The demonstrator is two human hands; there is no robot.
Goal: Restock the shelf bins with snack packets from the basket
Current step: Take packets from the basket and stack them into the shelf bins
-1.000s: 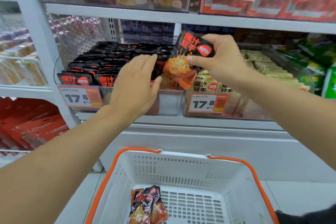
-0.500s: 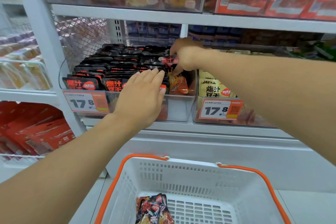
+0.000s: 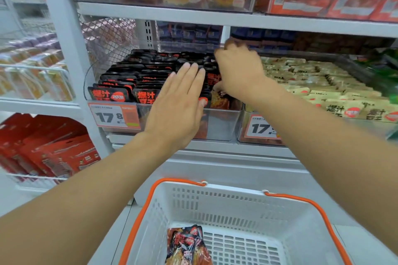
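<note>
A clear shelf bin (image 3: pixel 224 127) holds rows of upright black snack packets (image 3: pixel 137 71). My left hand (image 3: pixel 178 105) lies flat and open against the front packets, fingers straight and together. My right hand (image 3: pixel 239 73) reaches down into the bin's right end, its fingers curled on a black-and-orange snack packet (image 3: pixel 223 101) that stands in the gap there. The fingertips are blurred. Below, the white basket (image 3: pixel 215 202) with orange handles has a few of the same packets (image 3: pixel 187 245) lying at its bottom left.
A second bin to the right is full of pale yellow packets (image 3: pixel 312 84). An upper shelf edge (image 3: pixel 215 17) with price tags hangs close above the hands. Red boxes (image 3: pixel 53 153) fill a wire rack at lower left. A 17.8 price label (image 3: pixel 114 116) fronts the bin.
My right hand carried the packet from in front of the shelf down into the right end of the black-packet bin. My left hand stayed pressed flat against the front packets.
</note>
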